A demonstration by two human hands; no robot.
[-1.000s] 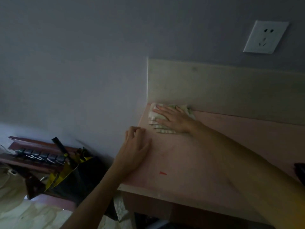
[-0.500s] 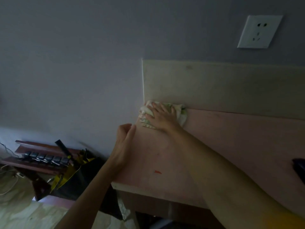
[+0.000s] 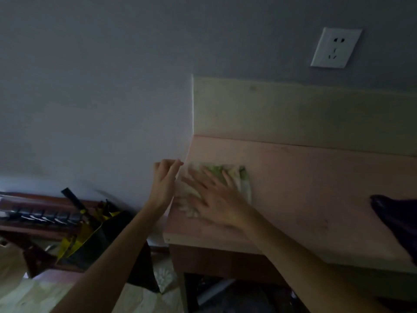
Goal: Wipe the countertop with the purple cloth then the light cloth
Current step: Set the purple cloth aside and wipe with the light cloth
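Observation:
The light cloth (image 3: 244, 184) lies flat near the left edge of the pinkish countertop (image 3: 316, 181). My right hand (image 3: 214, 197) presses on it with fingers spread and straight, blurred by motion. Beside the countertop's left edge is my left hand (image 3: 165, 179), fingers loosely bent, holding nothing. A dark purple cloth (image 3: 399, 220) lies at the right edge of the view on the countertop, apart from both hands.
A pale backsplash board (image 3: 293, 114) rises behind the countertop against a grey wall with a white socket (image 3: 336, 47). Left of and below the counter sit a low wooden shelf (image 3: 33, 213) and a black and yellow bag (image 3: 94, 236).
My right hand has dragged the light cloth from the back corner toward the front along the left edge. My left hand has slid off the countertop to its left side.

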